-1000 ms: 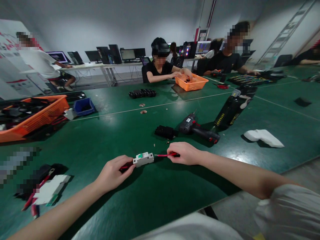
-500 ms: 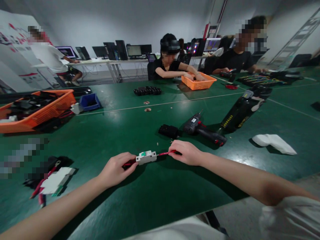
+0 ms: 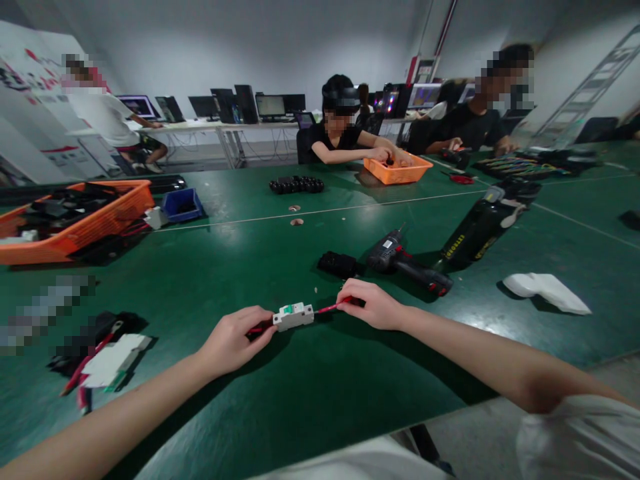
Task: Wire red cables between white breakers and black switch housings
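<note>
Our left fingers (image 3: pixel 256 315) grip the breaker (image 3: pixel 294 318), our right fingers (image 3: pixel 350 291) a red wire (image 3: pixel 327 308) at its right end: seemingly insertion, needing alignment.

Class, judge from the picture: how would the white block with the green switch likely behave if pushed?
The white block looks like a hard, rigid casing, so it probably won't bend. Its flat, boxy sides suggest it would slide rather than roll. It looks small beside the left hand, so it may well be light and easily shifted.
</note>
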`<action>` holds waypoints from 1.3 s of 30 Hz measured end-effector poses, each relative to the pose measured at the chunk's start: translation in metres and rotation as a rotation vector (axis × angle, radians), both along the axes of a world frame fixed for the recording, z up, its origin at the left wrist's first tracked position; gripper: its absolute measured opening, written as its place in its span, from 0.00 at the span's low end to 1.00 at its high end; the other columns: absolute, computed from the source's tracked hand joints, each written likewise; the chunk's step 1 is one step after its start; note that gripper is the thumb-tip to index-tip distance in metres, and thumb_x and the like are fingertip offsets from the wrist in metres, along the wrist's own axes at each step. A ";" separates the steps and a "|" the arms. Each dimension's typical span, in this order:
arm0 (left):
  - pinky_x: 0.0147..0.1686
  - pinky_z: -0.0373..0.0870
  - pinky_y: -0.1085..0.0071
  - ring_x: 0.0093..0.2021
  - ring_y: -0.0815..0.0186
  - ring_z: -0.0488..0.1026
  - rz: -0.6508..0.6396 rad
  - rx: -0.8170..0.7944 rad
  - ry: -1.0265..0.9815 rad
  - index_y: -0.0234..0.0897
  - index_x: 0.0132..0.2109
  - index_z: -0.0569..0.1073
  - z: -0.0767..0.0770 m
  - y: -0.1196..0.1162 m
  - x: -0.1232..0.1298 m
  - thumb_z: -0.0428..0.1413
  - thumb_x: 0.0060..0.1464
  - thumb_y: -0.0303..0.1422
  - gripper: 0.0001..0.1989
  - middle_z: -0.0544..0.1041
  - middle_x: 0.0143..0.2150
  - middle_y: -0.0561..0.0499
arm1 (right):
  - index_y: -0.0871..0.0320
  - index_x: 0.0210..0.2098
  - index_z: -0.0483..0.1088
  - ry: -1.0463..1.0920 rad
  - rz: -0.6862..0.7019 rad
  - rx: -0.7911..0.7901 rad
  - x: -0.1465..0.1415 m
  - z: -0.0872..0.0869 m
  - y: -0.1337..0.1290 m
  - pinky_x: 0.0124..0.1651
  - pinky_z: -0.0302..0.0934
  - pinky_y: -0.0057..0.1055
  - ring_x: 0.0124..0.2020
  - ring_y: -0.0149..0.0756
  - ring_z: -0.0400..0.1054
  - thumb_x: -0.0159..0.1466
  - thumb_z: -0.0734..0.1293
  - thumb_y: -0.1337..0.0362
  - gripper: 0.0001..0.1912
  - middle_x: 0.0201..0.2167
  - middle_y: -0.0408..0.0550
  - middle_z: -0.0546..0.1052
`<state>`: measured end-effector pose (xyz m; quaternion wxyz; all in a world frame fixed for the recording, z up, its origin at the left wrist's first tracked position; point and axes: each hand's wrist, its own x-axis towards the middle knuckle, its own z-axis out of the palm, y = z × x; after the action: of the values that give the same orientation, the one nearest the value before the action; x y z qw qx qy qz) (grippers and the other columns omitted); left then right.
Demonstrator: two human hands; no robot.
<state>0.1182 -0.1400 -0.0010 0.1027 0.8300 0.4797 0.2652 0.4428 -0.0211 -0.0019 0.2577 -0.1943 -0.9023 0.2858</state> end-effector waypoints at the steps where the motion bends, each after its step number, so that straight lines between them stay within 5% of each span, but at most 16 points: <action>1: 0.38 0.73 0.73 0.38 0.66 0.77 0.000 0.000 0.000 0.37 0.48 0.76 0.000 0.000 0.000 0.53 0.63 0.36 0.11 0.79 0.39 0.47 | 0.58 0.41 0.74 0.004 0.003 -0.012 0.000 0.000 0.000 0.42 0.66 0.34 0.37 0.36 0.69 0.69 0.66 0.62 0.07 0.38 0.50 0.74; 39: 0.40 0.74 0.73 0.40 0.67 0.77 -0.017 -0.012 0.003 0.37 0.49 0.75 -0.004 0.001 -0.002 0.54 0.64 0.34 0.09 0.79 0.42 0.48 | 0.59 0.43 0.72 -0.096 -0.004 0.031 -0.003 0.003 -0.007 0.38 0.64 0.30 0.36 0.34 0.69 0.70 0.64 0.62 0.08 0.40 0.48 0.74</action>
<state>0.1164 -0.1388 -0.0054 0.1094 0.8338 0.4746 0.2601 0.4403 -0.0280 0.0009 0.2179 -0.2056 -0.9175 0.2615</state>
